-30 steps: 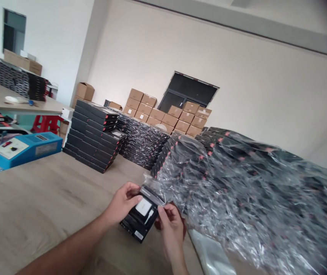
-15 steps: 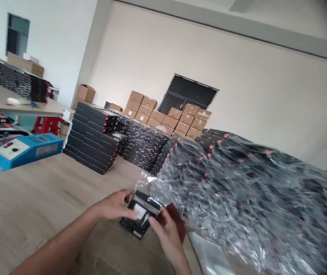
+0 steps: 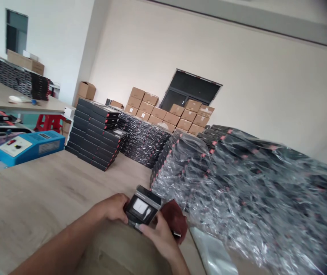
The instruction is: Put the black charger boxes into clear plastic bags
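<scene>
"So, where's the black box (image 3: 140,208)?"
"Gripped between the left hand (image 3: 116,207) and the right hand (image 3: 161,233), over the table (image 3: 49,191), with a dark red cloth (image 3: 176,217) just beside the right."

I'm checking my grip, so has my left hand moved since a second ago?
Yes. Judged against the stack of unwrapped black boxes, your left hand has shifted slightly leftward and nearer to you.
</scene>
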